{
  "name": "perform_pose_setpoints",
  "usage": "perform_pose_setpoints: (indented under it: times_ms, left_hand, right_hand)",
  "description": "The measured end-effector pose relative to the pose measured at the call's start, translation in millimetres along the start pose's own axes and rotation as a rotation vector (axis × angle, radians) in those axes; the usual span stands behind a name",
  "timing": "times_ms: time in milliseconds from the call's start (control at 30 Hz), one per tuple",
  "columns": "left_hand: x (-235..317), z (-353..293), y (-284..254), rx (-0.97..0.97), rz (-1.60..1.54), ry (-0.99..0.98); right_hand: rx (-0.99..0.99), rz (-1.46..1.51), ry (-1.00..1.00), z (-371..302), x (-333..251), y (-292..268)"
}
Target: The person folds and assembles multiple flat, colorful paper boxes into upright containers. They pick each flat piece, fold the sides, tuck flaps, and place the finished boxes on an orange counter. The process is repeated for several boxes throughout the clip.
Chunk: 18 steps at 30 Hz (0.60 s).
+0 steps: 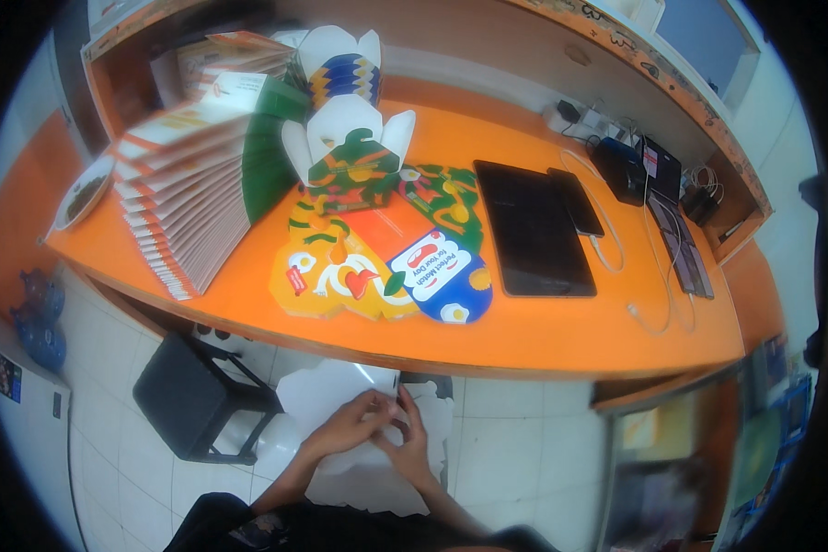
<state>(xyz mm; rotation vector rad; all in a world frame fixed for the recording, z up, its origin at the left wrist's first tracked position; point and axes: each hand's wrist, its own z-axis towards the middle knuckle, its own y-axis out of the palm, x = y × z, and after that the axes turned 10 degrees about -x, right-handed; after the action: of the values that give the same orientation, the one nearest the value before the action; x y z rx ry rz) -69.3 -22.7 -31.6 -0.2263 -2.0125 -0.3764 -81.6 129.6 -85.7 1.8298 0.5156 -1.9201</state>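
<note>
Below the table's front edge, my left hand [354,421] and my right hand [408,447] meet with fingers bent together. They work at the edge of a white paper food-box blank [336,385], whose plain side faces up. More white blanks [363,474] with wavy outlines lie under my hands, close to my lap. My right fingers point up along a fold of the card; my left fingers curl in from the other side. The exact grip is partly hidden by the fingers. On the orange table [543,331] stand a folded green-patterned food box [354,170] and a blue-patterned one [345,78].
Flat printed box blanks, yellow [327,281] and blue [451,285], lie at the table's front middle. A fanned stack of folded cartons [189,193] fills the left. Right are a black tablet [534,230], a phone [575,202] and cables. A black stool [193,396] stands below.
</note>
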Motion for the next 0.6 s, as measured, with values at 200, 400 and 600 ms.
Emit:
perform_pose_setpoints:
  times_ms: [200, 400, 600]
  left_hand:
    - [-27.0, -8.2, 24.3, 0.072, 0.702, 0.295]
    - [-24.9, -3.5, 21.3, 0.186, 0.628, 0.304]
    - [3.3, -34.8, -3.8, 0.167, 0.181, 0.28]
  right_hand:
    - [0.067, 0.047, 0.179, 1.5, 11.2, -20.0]
    - [0.119, 0.292, 0.215, 12.5, 6.8, -19.4]
    - [-0.002, -0.257, -0.1, 23.4, -9.2, -26.8]
